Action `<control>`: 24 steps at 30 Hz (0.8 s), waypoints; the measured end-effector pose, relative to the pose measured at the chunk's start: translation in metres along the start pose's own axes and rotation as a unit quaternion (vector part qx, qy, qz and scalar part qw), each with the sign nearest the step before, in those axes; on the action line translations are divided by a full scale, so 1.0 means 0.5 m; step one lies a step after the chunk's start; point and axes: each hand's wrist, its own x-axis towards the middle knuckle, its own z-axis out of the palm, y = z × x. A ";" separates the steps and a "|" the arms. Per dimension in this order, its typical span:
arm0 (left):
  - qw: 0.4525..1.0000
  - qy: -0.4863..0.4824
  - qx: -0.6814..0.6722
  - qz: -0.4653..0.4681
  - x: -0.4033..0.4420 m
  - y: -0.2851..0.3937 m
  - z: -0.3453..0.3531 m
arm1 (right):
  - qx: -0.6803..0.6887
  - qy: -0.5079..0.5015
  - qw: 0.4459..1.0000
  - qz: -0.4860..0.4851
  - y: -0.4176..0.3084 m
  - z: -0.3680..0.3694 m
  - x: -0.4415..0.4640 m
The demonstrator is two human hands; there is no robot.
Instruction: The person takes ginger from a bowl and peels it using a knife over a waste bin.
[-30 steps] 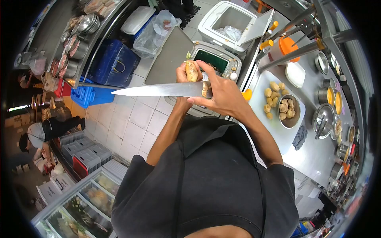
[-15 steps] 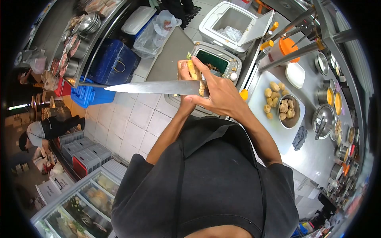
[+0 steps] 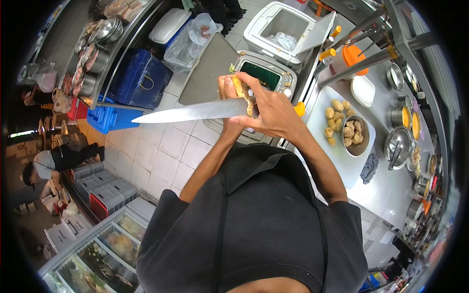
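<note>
My left hand (image 3: 228, 90) is closed around a yellowish, partly peeled potato (image 3: 238, 87); the fingers hide much of it. My right hand (image 3: 274, 111) grips a large kitchen knife (image 3: 195, 111) close to its heel, with the handle hidden in the palm. The long blade points left, and a strip of brown peel (image 3: 250, 105) lies against its heel end. Both hands are close together over an open grey bin (image 3: 289, 78) with a dark green inside and scraps in it.
On the right counter, a white cutting board (image 3: 320, 146) bears several yellow potatoes (image 3: 337, 105) and a metal bowl (image 3: 361, 146) of brownish pieces. A white bin (image 3: 254, 34) stands open ahead. Blue containers (image 3: 139, 78) are at left; a person (image 3: 53, 163) bends farther off.
The knife has tilted slightly, its tip now lower. The peel strip at the blade's heel hangs a little differently; both hands have barely shifted.
</note>
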 end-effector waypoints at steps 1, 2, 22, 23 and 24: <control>1.000 -0.001 0.000 0.001 0.001 0.001 0.000 | 0.012 -0.007 1.000 -0.002 -0.003 -0.006 0.000; 0.998 -0.006 -0.041 -0.045 0.001 0.004 -0.002 | 0.024 -0.015 1.000 -0.004 -0.005 -0.008 -0.001; 0.987 -0.050 -0.124 -0.085 0.007 0.036 -0.005 | 0.000 0.062 0.997 -0.039 0.037 0.014 0.012; 0.992 -0.048 -0.104 -0.057 0.008 0.036 -0.005 | -0.002 0.077 0.996 -0.041 0.037 0.014 0.013; 0.995 -0.046 -0.085 -0.029 0.009 0.035 -0.004 | -0.003 0.077 0.996 -0.041 0.033 0.009 0.015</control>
